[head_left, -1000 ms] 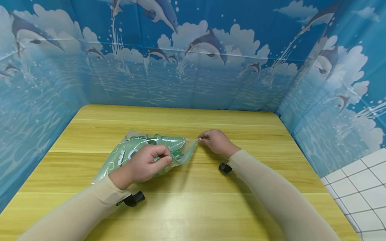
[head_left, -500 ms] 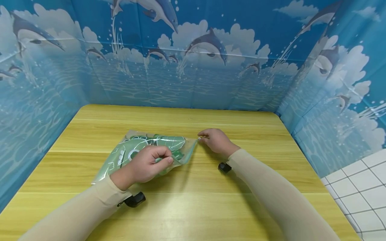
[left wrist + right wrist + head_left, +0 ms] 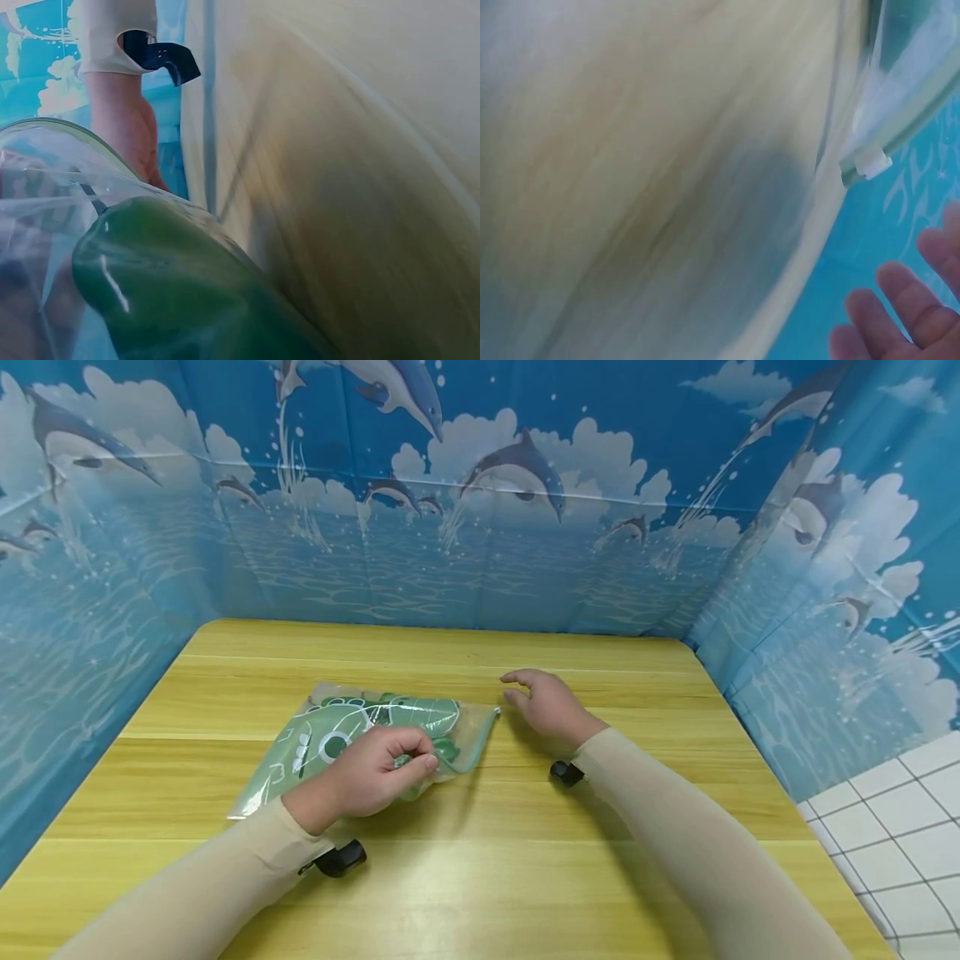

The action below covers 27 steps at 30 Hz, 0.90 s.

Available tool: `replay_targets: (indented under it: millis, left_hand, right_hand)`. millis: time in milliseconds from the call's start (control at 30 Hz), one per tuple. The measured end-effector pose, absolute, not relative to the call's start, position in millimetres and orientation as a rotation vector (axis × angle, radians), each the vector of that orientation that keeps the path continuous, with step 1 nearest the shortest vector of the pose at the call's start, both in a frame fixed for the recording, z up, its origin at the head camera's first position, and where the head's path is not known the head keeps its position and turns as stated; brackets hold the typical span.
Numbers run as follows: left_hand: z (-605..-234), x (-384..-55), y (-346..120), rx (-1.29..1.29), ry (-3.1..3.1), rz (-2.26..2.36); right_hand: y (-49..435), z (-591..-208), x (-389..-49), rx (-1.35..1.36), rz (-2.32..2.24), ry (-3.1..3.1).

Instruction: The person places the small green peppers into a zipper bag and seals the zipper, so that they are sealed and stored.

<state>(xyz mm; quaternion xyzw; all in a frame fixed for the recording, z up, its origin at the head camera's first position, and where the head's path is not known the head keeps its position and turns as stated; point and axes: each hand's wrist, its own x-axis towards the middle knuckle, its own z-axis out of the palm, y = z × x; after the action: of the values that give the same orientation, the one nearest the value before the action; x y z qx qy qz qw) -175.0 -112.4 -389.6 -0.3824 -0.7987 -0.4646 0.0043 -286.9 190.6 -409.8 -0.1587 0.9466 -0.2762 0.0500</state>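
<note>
A clear zip bag (image 3: 262, 777) with a pale green print lies on the table, its zip edge raised at the right. Green items (image 3: 446, 748) show inside; one smooth, rounded green thing (image 3: 165, 277) fills the lower part of the left wrist view, its kind unclear. My left hand (image 3: 371, 768) pinches the bag's near edge between thumb and curled fingers. A small white slider (image 3: 872, 163) sits at the far end of the green zip strip. Just right of it, apart from the bag, is my right hand (image 3: 553, 706), its fingers extended and holding nothing.
The yellow wood-grain table (image 3: 480, 868) extends around the bag. Blue dolphin-print curtains (image 3: 480, 560) hang behind it and at both sides. White tiles (image 3: 900, 827) show at the lower right. A black wrist camera (image 3: 341, 858) hangs below the left sleeve.
The right fingers have let go of the zip slider and moved slightly right and away. The zip edge has sunk a little, while the left hand keeps its pinch, shifting slightly right.
</note>
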Motion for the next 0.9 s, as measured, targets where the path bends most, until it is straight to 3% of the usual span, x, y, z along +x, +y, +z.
replay_targets:
  millis: [900]
  left_hand:
    - [-402,-197,-84,-1.147,-2.705,-1.307]
  right_hand:
    - [204,-408,-287,-0.475,-0.767,2.962]
